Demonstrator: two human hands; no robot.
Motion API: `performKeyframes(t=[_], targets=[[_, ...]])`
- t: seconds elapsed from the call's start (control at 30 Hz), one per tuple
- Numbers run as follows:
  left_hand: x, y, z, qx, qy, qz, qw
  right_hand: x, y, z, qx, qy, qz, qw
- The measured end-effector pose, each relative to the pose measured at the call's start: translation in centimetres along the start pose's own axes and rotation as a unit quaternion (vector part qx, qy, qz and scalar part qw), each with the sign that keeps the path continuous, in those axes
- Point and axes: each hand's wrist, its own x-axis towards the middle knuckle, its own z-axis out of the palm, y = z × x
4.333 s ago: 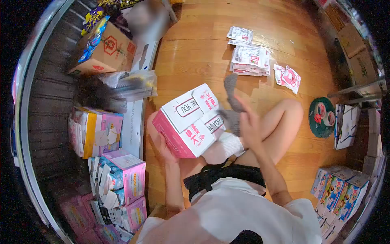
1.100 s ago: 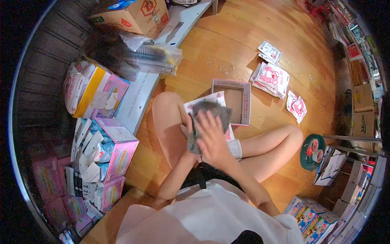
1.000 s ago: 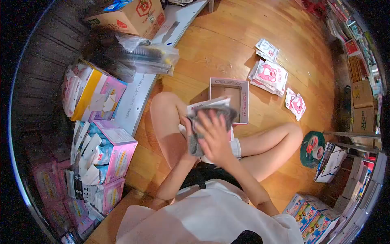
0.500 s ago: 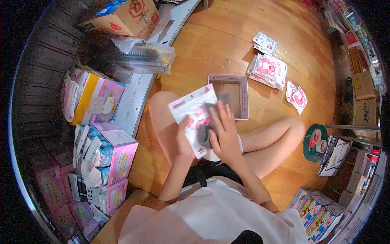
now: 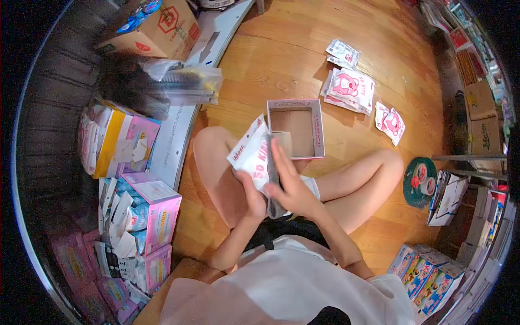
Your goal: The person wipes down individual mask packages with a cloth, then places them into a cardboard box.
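Note:
Over my lap, my left hand (image 5: 253,196) grips a white mask packet (image 5: 253,157) with pink and red lettering, thumb along its front. The packet stands tilted, turned nearly edge-on to me. My right hand (image 5: 294,188) presses a dark grey cloth (image 5: 275,208) against the packet's right side, its fingers long and close together. Much of the cloth is hidden between palm and packet. Just beyond my hands, an open pink-and-white box (image 5: 319,135) sits on the floor; its visible inside is brown cardboard.
Packets with a pink bear (image 5: 348,86) lie stacked on the wooden floor, near smaller packets (image 5: 344,53) and a single packet (image 5: 390,123). Pink boxes of packets (image 5: 157,216) stand at left. A green round tray (image 5: 414,192) with tape rolls lies right, before the shelves.
The packet has turned from facing me to nearly edge-on. My right hand and the grey cloth have shifted from its front to its right side.

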Motion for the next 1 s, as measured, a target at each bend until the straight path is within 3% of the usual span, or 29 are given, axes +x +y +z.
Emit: performKeyframes(t=[0.1, 0.13, 0.23, 0.27, 0.37, 0.43, 0.5, 0.6, 0.67, 0.73, 0.8, 0.87, 0.9, 0.93, 0.97, 1.0], targets=[[0.8, -0.1, -0.2, -0.188, 0.027, -0.069, 0.979, -0.5, -0.8, 0.5, 0.074, -0.014, -0.040, 0.996], [1.0, 0.7, -0.2, -0.143, -0.052, -0.034, 0.988, -0.6, -0.8, 0.7, 0.091, 0.027, -0.030, 0.995], [2.5, 1.2, 0.1, 0.030, -0.101, 0.020, 0.994, -2.0, 0.5, -0.1, 0.189, 0.079, 0.166, 0.965], [2.8, 1.3, -0.1, 0.072, -0.090, 0.015, 0.993, -2.2, 1.1, -0.5, 0.221, 0.124, 0.156, 0.955], [3.6, 2.0, -1.4, 0.203, -0.065, -0.003, 0.977, -3.0, 0.4, -3.7, 0.291, 0.053, 0.231, 0.927], [3.4, 2.4, -2.6, 0.045, -0.071, -0.138, 0.987, -3.3, -0.5, -4.6, 0.290, 0.050, 0.237, 0.926], [2.8, 0.8, -3.8, -0.110, -0.037, -0.240, 0.964, -3.5, -0.6, -5.2, 0.242, 0.023, 0.257, 0.935], [2.3, 0.3, -3.1, -0.196, -0.035, -0.198, 0.960, -4.1, -0.5, -6.5, 0.030, 0.126, 0.282, 0.951], [2.7, 0.3, -3.4, -0.211, -0.021, -0.164, 0.963, -4.2, -1.7, -7.0, 0.076, 0.320, 0.224, 0.917], [2.8, 0.5, -2.9, -0.199, -0.033, -0.170, 0.965, -4.0, -3.1, -6.5, 0.104, 0.386, 0.134, 0.907], [2.5, 0.9, -1.3, -0.206, -0.074, -0.190, 0.957, -3.8, -3.8, -5.1, 0.087, 0.339, 0.036, 0.936], [0.9, 0.7, 0.6, -0.136, -0.010, -0.194, 0.972, -2.6, -3.6, -2.2, -0.096, 0.166, -0.039, 0.981], [0.1, 0.4, 1.2, -0.101, 0.023, -0.194, 0.975, -2.0, -3.5, -0.8, -0.245, 0.070, -0.059, 0.965], [0.3, -1.5, 0.4, -0.281, -0.115, -0.132, 0.943, -1.7, -3.5, -0.5, -0.225, 0.066, -0.062, 0.970], [0.5, -3.3, -0.5, -0.443, -0.264, -0.115, 0.849, -1.3, -3.4, -0.4, -0.204, 0.062, -0.066, 0.975], [-0.2, -0.8, 0.6, -0.305, -0.197, -0.136, 0.922, -0.8, -3.2, -0.5, -0.184, 0.055, -0.071, 0.979]])
